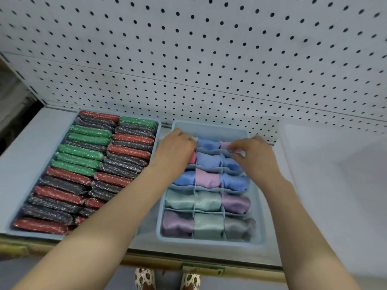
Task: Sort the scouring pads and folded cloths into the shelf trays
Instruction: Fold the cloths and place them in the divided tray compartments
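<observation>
bg: white pegboard wall (209, 49) | pale shelf (335, 185) | even light

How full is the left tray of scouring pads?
Full: the left tray holds two packed rows of red, green and dark scouring pads on edge, with no gaps visible.
</observation>
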`<state>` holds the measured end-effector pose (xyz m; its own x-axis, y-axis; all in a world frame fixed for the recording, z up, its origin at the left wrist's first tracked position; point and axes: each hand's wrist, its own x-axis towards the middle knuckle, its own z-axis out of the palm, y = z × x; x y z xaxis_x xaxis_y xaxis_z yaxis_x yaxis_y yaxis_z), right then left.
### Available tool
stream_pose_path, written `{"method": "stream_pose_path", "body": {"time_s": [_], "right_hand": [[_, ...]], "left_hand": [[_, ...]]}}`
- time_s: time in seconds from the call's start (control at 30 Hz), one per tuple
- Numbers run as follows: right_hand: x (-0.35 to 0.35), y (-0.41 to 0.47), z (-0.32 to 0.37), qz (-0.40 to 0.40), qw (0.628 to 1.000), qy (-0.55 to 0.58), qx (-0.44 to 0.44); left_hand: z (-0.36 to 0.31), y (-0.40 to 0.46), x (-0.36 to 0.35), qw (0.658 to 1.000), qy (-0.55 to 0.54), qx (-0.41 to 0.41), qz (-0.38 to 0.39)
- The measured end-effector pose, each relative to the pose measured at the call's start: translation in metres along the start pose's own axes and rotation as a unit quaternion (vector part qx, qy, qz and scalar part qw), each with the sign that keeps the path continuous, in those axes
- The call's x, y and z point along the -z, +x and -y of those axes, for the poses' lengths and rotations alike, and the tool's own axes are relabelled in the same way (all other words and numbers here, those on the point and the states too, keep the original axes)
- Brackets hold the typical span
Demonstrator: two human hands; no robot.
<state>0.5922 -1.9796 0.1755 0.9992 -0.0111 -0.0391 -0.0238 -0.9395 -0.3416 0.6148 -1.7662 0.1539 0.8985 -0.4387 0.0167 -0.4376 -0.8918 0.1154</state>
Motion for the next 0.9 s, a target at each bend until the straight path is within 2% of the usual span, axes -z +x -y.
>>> {"method": "stream_pose_path", "body": {"time_s": [0.17, 0.27, 0.37, 0.5, 0.63, 0.77, 0.9], "right_hand": [[-0.008, -0.003, 0.001, 0.062, 0.978, -0.192, 0.056], [-0.017, 0.0, -0.001, 0.024, 0.982, -0.186, 0.031], [-0.018, -0.003, -0.001, 0.031, 0.978, -0.203, 0.029], [-0.017, -0.009, -0.005, 0.0, 0.988, -0.152, 0.037], [-0.023, -0.003, 0.004, 0.012, 0.982, -0.18, 0.053], [-0.027, 0.002, -0.001, -0.001, 0.972, -0.224, 0.068], [-0.012, -0.007, 0.004, 0.023, 0.983, -0.174, 0.062]], "left_hand": [[-0.025, 0.012, -0.006, 0.998, -0.034, -0.025, 0.05], [-0.027, 0.013, -0.009, 0.997, -0.056, -0.01, 0.049], [-0.028, 0.009, -0.006, 0.996, -0.083, -0.002, 0.042], [-0.033, -0.009, 0.0, 0.989, -0.143, -0.032, 0.01], [-0.043, -0.02, -0.002, 0.99, -0.119, -0.048, 0.057], [-0.04, -0.021, -0.009, 0.989, -0.127, -0.036, 0.066], [-0.038, -0.026, -0.012, 0.988, -0.138, -0.045, 0.05]]}}
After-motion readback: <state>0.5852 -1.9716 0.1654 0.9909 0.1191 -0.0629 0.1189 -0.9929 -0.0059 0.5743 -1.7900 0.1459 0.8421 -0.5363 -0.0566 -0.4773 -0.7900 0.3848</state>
